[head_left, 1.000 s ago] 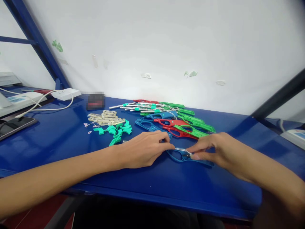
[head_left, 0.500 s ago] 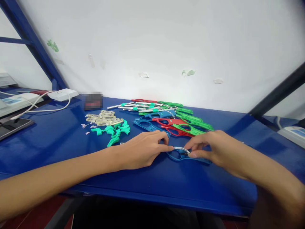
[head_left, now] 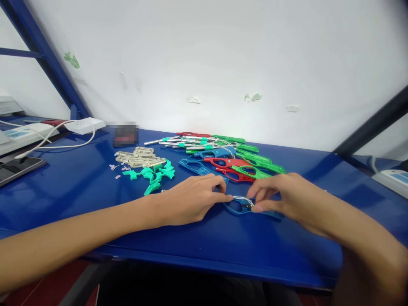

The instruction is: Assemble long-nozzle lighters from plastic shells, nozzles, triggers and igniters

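A blue plastic casing with a looped handle lies on the blue table near the front. White wires run along its upper edge to a small black part. My left hand is closed over the casing's left end, its index fingertip pressing at the wires. At the casing's right part, my right hand has thumb and fingers curled close around the wires and black part. What exactly the right fingertips grip is too small to tell.
Red casings, green casings and metal rods are piled behind my hands. Left of them lie green pieces and beige parts. A phone, white cables and devices occupy the far left; a white device stands right.
The fingers of my right hand have shifted slightly at the wires and black part. My left hand stays in place on the casing.
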Demonstrator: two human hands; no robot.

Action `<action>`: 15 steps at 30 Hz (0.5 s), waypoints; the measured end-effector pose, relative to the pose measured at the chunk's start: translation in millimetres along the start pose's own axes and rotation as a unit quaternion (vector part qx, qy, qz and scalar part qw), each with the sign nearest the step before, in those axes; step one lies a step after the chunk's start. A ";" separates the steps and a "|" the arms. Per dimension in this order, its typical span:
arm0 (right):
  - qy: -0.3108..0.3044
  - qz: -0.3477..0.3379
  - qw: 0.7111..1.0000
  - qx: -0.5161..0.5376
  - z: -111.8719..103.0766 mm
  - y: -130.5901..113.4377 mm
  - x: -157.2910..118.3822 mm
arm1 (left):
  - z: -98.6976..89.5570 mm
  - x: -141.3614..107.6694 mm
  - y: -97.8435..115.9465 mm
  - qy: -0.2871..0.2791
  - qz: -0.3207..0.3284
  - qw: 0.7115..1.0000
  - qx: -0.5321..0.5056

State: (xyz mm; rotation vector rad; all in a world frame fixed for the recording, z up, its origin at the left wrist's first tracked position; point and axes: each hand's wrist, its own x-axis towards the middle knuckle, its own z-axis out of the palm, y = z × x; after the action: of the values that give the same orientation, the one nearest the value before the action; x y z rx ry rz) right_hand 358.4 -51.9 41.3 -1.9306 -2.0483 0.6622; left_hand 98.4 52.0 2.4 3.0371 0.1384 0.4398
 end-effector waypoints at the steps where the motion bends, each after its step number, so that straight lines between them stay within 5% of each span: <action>1: -0.001 0.003 1.000 0.001 0.5 -0.1 0.3 | -0.2 0.1 0.1 0.000 0.000 1.000 0.001; 15: 0.000 0.043 0.998 0.047 8.2 6.3 4.3 | 0.9 0.0 -0.4 0.000 0.005 1.000 0.011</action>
State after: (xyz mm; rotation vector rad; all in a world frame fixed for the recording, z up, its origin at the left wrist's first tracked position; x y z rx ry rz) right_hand 359.6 -48.8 30.5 -1.9746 -1.9068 0.7626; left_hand 98.6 52.4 1.5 3.0602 0.1276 0.4423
